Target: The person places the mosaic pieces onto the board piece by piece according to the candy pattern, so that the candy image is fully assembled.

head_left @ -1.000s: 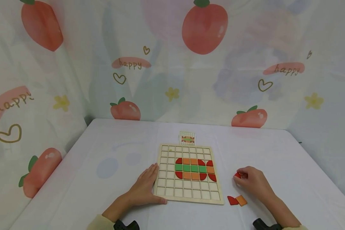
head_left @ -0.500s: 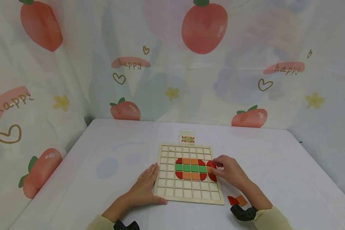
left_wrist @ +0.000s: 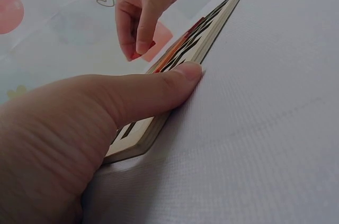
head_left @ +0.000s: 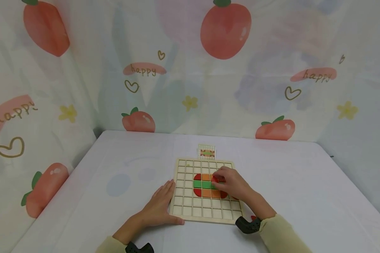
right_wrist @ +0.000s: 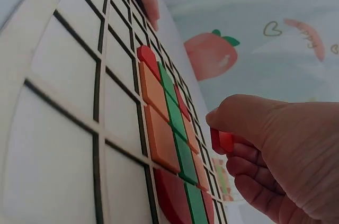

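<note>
My right hand (head_left: pixel 234 184) is above the wooden grid board (head_left: pixel 190 211), over the right part of its coloured pattern. Between thumb and fingertips it pinches a small red tile (right_wrist: pixel 223 141), raised off the board in the right wrist view. Orange tiles (right_wrist: pixel 161 138), green tiles (right_wrist: pixel 186 158) and red tiles (head_left: pixel 197 193) sit in the grid cells. The hand hides some of them in the head view. My left hand (head_left: pixel 158 207) rests at the board's near left corner, fingers straight along the left side. Its thumb (left_wrist: pixel 153 94) lies against the near edge.
A small pattern card (head_left: pixel 206 152) lies just beyond the board's far edge. Right of the board, a loose red tile (head_left: pixel 253 218) shows partly behind the black wrist device (head_left: pixel 248 225). A white cloth covers the table (head_left: pixel 130 158), with a printed curtain (head_left: pixel 177 77) behind it.
My right hand has moved left from the table, across the board's right edge to above the pattern, carrying the red tile. My left hand stays in place.
</note>
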{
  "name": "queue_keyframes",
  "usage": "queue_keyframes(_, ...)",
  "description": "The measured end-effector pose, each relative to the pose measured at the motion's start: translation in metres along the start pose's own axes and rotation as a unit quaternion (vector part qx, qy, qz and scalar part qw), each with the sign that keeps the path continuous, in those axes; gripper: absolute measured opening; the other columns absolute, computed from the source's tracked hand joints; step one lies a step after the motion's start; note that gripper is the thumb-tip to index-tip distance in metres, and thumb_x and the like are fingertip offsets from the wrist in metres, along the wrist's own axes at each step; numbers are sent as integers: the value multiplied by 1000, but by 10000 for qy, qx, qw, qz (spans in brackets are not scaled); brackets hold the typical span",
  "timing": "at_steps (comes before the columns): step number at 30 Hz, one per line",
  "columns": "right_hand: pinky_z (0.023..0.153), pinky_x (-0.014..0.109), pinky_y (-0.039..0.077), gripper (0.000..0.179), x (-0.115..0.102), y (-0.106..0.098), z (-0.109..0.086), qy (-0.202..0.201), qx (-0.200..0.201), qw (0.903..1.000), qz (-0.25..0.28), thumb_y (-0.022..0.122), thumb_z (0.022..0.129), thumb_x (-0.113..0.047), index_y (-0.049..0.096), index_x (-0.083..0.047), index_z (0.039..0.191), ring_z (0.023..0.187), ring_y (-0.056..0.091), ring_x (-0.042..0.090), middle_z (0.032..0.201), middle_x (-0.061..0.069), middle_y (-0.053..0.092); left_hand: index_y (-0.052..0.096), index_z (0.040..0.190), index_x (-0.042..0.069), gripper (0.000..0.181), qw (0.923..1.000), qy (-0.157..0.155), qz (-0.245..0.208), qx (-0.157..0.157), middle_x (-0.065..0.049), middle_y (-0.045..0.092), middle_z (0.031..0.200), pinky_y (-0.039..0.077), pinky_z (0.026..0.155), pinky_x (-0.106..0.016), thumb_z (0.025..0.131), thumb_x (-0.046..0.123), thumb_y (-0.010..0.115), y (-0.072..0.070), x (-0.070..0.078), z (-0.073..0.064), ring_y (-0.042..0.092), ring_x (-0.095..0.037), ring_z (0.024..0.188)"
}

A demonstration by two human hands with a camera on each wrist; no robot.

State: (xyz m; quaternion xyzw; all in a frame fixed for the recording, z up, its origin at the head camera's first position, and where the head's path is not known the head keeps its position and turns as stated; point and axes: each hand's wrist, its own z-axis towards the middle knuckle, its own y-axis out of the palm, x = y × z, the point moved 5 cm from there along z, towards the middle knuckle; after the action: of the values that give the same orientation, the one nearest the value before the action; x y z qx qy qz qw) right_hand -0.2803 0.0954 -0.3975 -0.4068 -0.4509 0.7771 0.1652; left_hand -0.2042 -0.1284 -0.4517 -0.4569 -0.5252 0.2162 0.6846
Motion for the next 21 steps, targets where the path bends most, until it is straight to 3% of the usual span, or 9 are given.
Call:
queue_keyframes(10,63,25,47,18,-18,19,25,-594,-289,9976,182,69,82,-15,68,-2,96,74,53,14,86,1,59,13,146,-2,122,10000,-54,-8,-83,-13,11,152,12,108,-46,63,75,61,2,-1,0,6,-24,138)
queue_keyframes(21,62,24,46,15,-28,32,45,-954,-507,9939,207,68,84,-14,68,-2,94,73,51,12,84,-1,58,12,146,-1,123,9999,-48,56,-77,-13,11,152,12,108,-46,63,76,59,2,-2,1,5,-23,138)
